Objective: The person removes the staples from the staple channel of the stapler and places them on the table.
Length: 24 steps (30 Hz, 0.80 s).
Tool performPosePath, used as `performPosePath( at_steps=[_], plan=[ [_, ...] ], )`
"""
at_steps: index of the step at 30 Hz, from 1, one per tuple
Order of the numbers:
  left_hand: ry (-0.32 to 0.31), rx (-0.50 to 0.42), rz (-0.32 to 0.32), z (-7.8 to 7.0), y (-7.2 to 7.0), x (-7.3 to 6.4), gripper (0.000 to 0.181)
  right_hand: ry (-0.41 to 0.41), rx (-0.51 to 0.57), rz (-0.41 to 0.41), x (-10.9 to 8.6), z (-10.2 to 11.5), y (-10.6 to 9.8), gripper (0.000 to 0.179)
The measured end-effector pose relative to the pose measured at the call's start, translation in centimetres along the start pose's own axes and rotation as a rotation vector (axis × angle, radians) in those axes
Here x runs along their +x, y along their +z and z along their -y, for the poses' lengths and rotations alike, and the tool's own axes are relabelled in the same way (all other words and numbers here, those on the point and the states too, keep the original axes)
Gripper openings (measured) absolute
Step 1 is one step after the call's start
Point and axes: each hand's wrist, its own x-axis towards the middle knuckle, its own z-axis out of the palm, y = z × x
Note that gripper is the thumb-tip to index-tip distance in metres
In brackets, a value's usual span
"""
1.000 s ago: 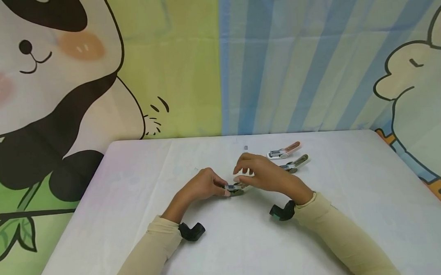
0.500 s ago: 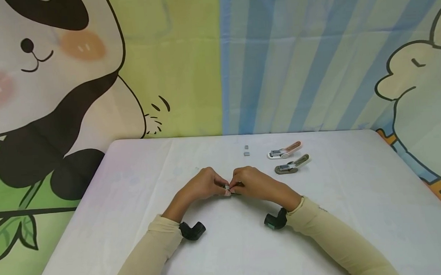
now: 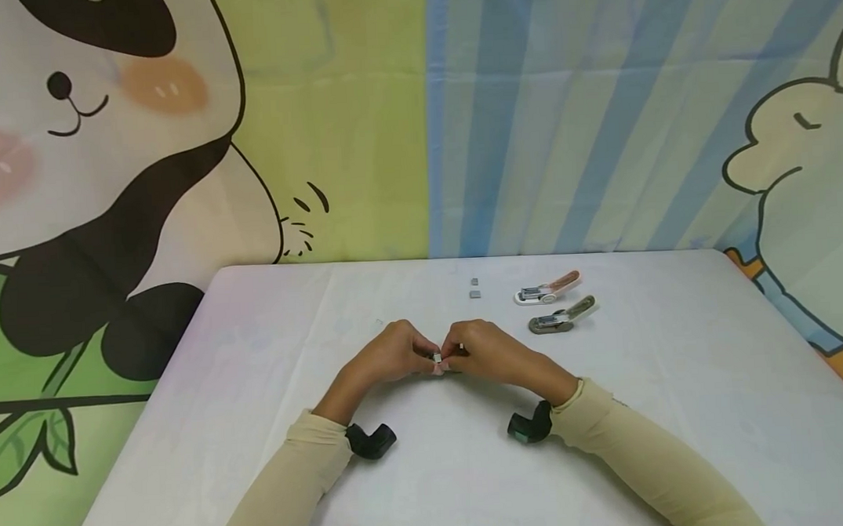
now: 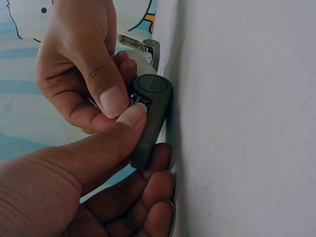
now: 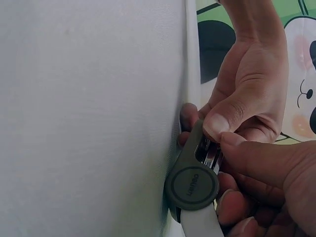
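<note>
Near the middle of the white table, my left hand (image 3: pixel 392 352) grips a dark grey-green mini stapler (image 4: pixel 157 121), its thumb on the metal channel and its other fingers underneath. My right hand (image 3: pixel 494 352) meets it from the other side, thumb and forefinger pinching at the same spot. The stapler stands folded out: in the right wrist view its round pivot cap, pale arm (image 5: pixel 201 222) and silver metal channel (image 5: pixel 212 157) show. Both thumbs nearly meet there. Fingers hide most of the stapler in the head view, where a small bright bit (image 3: pixel 437 358) shows between the fingertips.
Behind the right hand lie two more folded-out staplers, a white and orange one (image 3: pixel 546 290) and a grey-green one (image 3: pixel 561 318). Left of them sit two small silver staple blocks (image 3: pixel 475 294). A patterned cloth (image 3: pixel 359 124) hangs behind the table (image 3: pixel 275 316).
My right hand has come down and left from above the stapler to pinch at its channel, uncovering a staple block and the grey-green stapler behind. The left hand keeps its grip.
</note>
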Motion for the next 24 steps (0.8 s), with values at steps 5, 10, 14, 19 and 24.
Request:
performPosePath(
  at_steps=[5, 10, 14, 19, 24],
  plan=[
    [-0.005, 0.013, -0.004, 0.0, 0.1, 0.1, 0.022, 0.060, 0.016, -0.035, -0.1, 0.4, 0.2, 0.003],
    [-0.012, 0.036, -0.007, -0.1, 0.1, 0.1, 0.023, 0.120, 0.042, -0.049, -0.1, 1.0, 0.3, 0.004],
    [-0.012, 0.027, 0.001, 0.0, 0.1, 0.1, 0.022, 0.131, 0.038, -0.042, -0.1, 1.0, 0.4, 0.004],
    [0.000, 0.024, 0.007, 0.0, 0.0, 0.1, 0.020, 0.035, -0.006, -0.041, -0.1, 0.7, 0.3, 0.004],
    [0.001, 0.021, 0.010, 0.1, 0.1, 0.2, 0.016, -0.075, -0.042, -0.066, -0.2, 0.6, -0.2, 0.011]
  ],
)
